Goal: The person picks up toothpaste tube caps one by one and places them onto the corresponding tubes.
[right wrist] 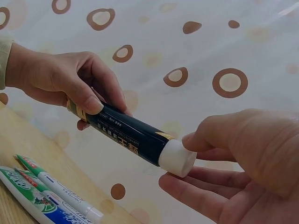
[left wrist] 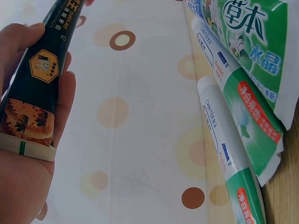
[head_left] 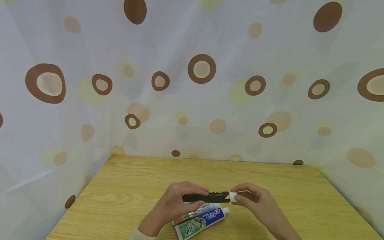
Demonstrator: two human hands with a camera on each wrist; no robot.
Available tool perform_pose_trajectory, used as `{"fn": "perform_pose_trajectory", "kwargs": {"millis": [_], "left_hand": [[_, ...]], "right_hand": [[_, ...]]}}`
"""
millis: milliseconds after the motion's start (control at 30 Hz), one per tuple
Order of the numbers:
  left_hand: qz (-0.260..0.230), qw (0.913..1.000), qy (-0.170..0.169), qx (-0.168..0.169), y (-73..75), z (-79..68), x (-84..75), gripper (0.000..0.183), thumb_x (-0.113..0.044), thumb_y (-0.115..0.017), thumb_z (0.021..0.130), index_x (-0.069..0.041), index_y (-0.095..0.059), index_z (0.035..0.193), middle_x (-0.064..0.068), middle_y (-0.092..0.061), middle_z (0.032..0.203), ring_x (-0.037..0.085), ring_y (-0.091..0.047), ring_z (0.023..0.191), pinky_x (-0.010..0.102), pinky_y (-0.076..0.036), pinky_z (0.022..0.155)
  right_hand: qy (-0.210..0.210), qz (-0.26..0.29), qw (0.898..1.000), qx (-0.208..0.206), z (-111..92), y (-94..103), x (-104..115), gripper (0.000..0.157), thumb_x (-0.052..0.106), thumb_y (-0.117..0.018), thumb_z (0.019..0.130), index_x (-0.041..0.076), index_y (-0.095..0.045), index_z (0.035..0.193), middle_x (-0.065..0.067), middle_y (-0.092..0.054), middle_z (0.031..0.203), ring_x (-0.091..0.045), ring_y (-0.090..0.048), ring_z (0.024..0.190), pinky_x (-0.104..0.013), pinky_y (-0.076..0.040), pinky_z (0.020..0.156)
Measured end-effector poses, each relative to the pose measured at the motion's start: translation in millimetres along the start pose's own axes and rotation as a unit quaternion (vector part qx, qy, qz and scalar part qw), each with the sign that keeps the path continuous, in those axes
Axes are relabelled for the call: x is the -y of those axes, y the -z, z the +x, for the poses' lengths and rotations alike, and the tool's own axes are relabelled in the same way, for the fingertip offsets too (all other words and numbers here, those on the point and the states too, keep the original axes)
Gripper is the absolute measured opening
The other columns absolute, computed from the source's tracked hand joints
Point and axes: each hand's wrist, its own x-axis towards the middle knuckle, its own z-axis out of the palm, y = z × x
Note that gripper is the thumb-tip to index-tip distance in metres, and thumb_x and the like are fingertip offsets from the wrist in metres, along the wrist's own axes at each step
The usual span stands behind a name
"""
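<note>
My left hand [head_left: 171, 204] grips a black toothpaste tube [head_left: 218, 197], with the thumb on one side and fingers on the other. The tube is held level above the table. Its flat crimped end lies toward the left palm, where the left wrist view shows a honeycomb picture on the tube [left wrist: 44, 70]. At the other end, the thumb and fingers of my right hand [head_left: 264, 201] pinch the white cap [right wrist: 176, 157], which sits on the tube. Below the left hand lie a green and blue toothpaste tube [head_left: 199, 224] and two white and green toothpaste tubes [left wrist: 236, 88].
The wooden table [head_left: 138, 176] carries the lying tubes side by side near its front. A white curtain [head_left: 180, 40] with brown and yellow dots hangs behind the table and along both sides.
</note>
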Motion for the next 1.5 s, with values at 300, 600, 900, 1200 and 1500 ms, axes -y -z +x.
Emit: {"fn": "perform_pose_trajectory", "kwargs": {"millis": [300,600,900,1200,1500], "left_hand": [[-0.020,0.9997,0.011,0.001,-0.6,-1.0,1.7,0.023,-0.008,-0.076,0.087,-0.014,-0.076,0.109,0.001,-0.075,0.112,0.012,-0.071,0.102,0.020,-0.058,0.082],[-0.019,0.9998,0.004,-0.001,-0.5,-0.7,1.5,0.022,-0.008,-0.076,0.086,-0.014,-0.077,0.108,0.002,-0.076,0.111,0.012,-0.071,0.101,0.019,-0.058,0.081],[-0.016,0.9998,0.007,0.002,-1.4,-1.2,-1.2,0.022,-0.008,-0.076,0.087,-0.014,-0.077,0.108,0.001,-0.076,0.111,0.013,-0.071,0.101,0.019,-0.058,0.081],[-0.014,0.9999,0.005,-0.002,-0.5,-1.0,-0.8,0.021,-0.010,-0.075,0.088,-0.014,-0.076,0.109,0.001,-0.076,0.111,0.012,-0.071,0.101,0.019,-0.058,0.082],[-0.024,0.9996,0.018,0.000,0.2,-0.3,-2.5,0.021,-0.011,-0.076,0.087,-0.015,-0.077,0.108,-0.001,-0.075,0.112,0.011,-0.071,0.102,0.020,-0.058,0.083]], "right_hand": [[0.001,0.020,0.999,0.028,2.1,0.6,-0.6,0.044,0.023,-0.063,0.098,-0.006,-0.053,0.129,-0.014,-0.064,0.118,-0.021,-0.071,0.101,-0.034,-0.059,0.088],[0.000,0.016,1.000,0.008,1.4,-1.4,0.9,0.042,0.027,-0.061,0.099,-0.003,-0.056,0.127,-0.016,-0.063,0.120,-0.022,-0.071,0.102,-0.032,-0.059,0.087],[0.000,0.024,1.000,-0.005,1.2,-2.3,-1.0,0.040,0.030,-0.059,0.100,-0.002,-0.060,0.123,-0.010,-0.067,0.115,-0.027,-0.072,0.095,-0.035,-0.060,0.084],[0.004,0.017,1.000,0.017,0.6,1.2,-1.8,0.041,0.027,-0.062,0.099,-0.002,-0.057,0.127,-0.007,-0.066,0.113,-0.031,-0.072,0.092,-0.037,-0.060,0.084],[0.011,-0.009,1.000,-0.003,0.3,-0.3,0.5,0.039,0.025,-0.063,0.098,-0.002,-0.059,0.126,-0.013,-0.067,0.116,-0.022,-0.072,0.096,-0.032,-0.060,0.085]]}}
